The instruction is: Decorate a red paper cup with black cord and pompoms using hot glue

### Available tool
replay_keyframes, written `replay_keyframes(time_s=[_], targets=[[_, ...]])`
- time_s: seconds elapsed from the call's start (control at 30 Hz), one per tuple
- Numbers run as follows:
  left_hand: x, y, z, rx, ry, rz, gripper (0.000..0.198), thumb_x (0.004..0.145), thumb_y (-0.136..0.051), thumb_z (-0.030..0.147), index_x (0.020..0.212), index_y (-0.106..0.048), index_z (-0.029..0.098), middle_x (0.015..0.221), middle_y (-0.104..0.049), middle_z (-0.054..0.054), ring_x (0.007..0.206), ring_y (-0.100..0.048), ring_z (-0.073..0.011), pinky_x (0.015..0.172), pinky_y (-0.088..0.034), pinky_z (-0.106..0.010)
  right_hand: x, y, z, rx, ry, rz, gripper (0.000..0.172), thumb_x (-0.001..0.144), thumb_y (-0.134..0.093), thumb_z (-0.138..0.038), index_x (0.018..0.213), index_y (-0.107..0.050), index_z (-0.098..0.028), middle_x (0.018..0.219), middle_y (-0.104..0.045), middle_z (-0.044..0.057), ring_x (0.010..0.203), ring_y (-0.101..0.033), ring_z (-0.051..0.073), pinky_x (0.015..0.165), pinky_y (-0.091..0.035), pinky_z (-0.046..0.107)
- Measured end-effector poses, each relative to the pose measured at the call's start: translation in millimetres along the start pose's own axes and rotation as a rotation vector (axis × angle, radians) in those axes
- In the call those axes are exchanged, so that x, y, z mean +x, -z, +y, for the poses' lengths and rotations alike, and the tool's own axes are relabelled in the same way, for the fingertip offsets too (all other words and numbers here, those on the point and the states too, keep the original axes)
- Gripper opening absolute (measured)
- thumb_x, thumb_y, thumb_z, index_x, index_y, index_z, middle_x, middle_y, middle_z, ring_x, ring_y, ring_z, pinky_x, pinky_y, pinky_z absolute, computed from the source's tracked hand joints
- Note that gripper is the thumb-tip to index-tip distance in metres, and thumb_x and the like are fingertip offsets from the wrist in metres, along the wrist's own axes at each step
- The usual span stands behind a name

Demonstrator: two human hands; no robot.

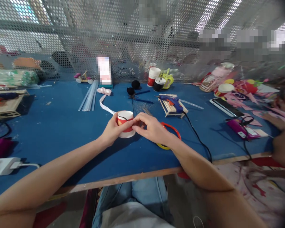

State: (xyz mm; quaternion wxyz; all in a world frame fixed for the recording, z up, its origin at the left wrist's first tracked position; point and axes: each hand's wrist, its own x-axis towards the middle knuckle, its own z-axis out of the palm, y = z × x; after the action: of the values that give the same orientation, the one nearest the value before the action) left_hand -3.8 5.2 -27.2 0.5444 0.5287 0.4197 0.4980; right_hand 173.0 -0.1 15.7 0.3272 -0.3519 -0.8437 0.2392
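My left hand [111, 130] is wrapped round the left side of a red and white paper cup [125, 114], just above the blue table. Black yarn [122, 117] crosses the cup's upper part and runs to the fingertips of my right hand [148, 126], which are pinched at the cup's right side. Behind the cup, a black yarn ball [135, 84] lies with a strand trailing this way. A white ribbon [104, 106] reaches from a pale bundle to behind my left fingers. Scissors [178, 131] with red and yellow handles lie partly under my right wrist.
A blue glue gun [174, 103] rests on a wooden stick rack, its cord crossing the table at right. Clear glue sticks [88, 96], dark blue-handled pliers [142, 100], stacked cups [154, 76] and a phone [226, 107] lie around. Another person's arm [283, 142] is at far right.
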Motion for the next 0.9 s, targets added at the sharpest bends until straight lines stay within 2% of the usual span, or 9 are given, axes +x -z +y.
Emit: replay_keyframes(time_s=[0.13,0.2,0.27,0.33,0.43,0.5,0.67,0.8,0.9], targets=[[0.4,1.8,1.8,-0.006,0.075,-0.011,0.051,0.065,-0.074,0.039,0.107,-0.057,0.015,0.096,-0.067,-0.008,0.085,-0.063,-0.0197,0.076,-0.051,-0.033,6.6,41.0,9.2,-0.095,-0.142,0.235,0.015,0.083,-0.055,-0.032,0.082,-0.058,-0.017,0.08,-0.063,0.005,0.071,-0.058,0.014,0.065,-0.047,0.029],[0.2,1.9,3.4,0.001,0.103,-0.013,0.053,0.064,-0.075,0.04,0.108,-0.057,0.016,0.096,-0.067,-0.008,0.085,-0.063,-0.0202,0.075,-0.051,-0.033,10.3,70.2,24.5,-0.259,-0.24,0.44,0.017,0.083,-0.054,-0.033,0.084,-0.06,-0.017,0.074,-0.064,0.005,0.066,-0.059,0.016,0.064,-0.047,0.031],[-0.3,1.4,5.3,0.022,0.112,-0.003,0.053,0.064,-0.075,0.042,0.107,-0.058,0.016,0.097,-0.067,-0.008,0.086,-0.063,-0.0207,0.076,-0.05,-0.033,12.6,96.4,46.1,-0.523,-0.376,0.52,0.015,0.08,-0.056,-0.028,0.084,-0.064,-0.015,0.08,-0.067,0.009,0.073,-0.061,0.02,0.072,-0.047,0.035],[-1.0,0.6,7.2,0.05,0.113,0.006,0.053,0.064,-0.073,0.044,0.106,-0.059,0.016,0.098,-0.068,-0.008,0.087,-0.063,-0.0214,0.077,-0.05,-0.034,12.9,113.4,69.4,-0.766,-0.613,0.37,0.018,0.076,-0.057,-0.02,0.088,-0.067,-0.011,0.088,-0.068,0.014,0.083,-0.063,0.026,0.076,-0.046,0.037],[-1.9,-0.3,9.3,0.08,0.125,0.0,0.054,0.064,-0.072,0.047,0.106,-0.059,0.015,0.098,-0.068,-0.008,0.087,-0.063,-0.0223,0.077,-0.05,-0.034,10.1,118.1,97.1,-0.939,-0.884,0.039,0.027,0.077,-0.054,-0.019,0.095,-0.068,-0.004,0.096,-0.067,0.022,0.091,-0.063,0.031,0.077,-0.046,0.037],[-2.2,-0.4,9.7,0.09,0.135,-0.006,0.054,0.064,-0.073,0.047,0.105,-0.06,0.015,0.098,-0.068,-0.008,0.087,-0.063,-0.0222,0.076,-0.05,-0.034,7.3,112.6,107.7,-0.964,-0.925,-0.008,0.034,0.079,-0.054,-0.025,0.1,-0.067,-0.001,0.101,-0.066,0.025,0.094,-0.062,0.033,0.078,-0.047,0.038],[-0.7,0.2,7.3,0.119,0.115,-0.013,0.054,0.063,-0.074,0.046,0.105,-0.059,0.016,0.098,-0.068,-0.008,0.087,-0.063,-0.0213,0.075,-0.05,-0.032,0.4,102.8,117.4,-0.934,-0.875,0.106,0.036,0.079,-0.052,-0.026,0.103,-0.065,-0.002,0.102,-0.065,0.023,0.099,-0.061,0.032,0.082,-0.046,0.038],[1.2,0.0,4.8,0.131,0.081,-0.019,0.054,0.062,-0.075,0.045,0.105,-0.059,0.015,0.098,-0.068,-0.008,0.087,-0.063,-0.0209,0.077,-0.049,-0.032,-5.9,106.5,115.8,-0.786,-0.857,0.349,0.04,0.076,-0.056,-0.023,0.11,-0.059,-0.002,0.101,-0.065,0.022,0.096,-0.062,0.031,0.08,-0.046,0.038],[2.0,0.2,4.1,0.127,0.082,-0.014,0.053,0.062,-0.075,0.044,0.104,-0.059,0.016,0.098,-0.068,-0.008,0.086,-0.063,-0.0209,0.077,-0.049,-0.033,-9.1,107.9,104.9,-0.577,-0.804,0.557,0.039,0.069,-0.06,-0.02,0.106,-0.059,-0.007,0.087,-0.066,0.013,0.081,-0.063,0.025,0.071,-0.046,0.034]])
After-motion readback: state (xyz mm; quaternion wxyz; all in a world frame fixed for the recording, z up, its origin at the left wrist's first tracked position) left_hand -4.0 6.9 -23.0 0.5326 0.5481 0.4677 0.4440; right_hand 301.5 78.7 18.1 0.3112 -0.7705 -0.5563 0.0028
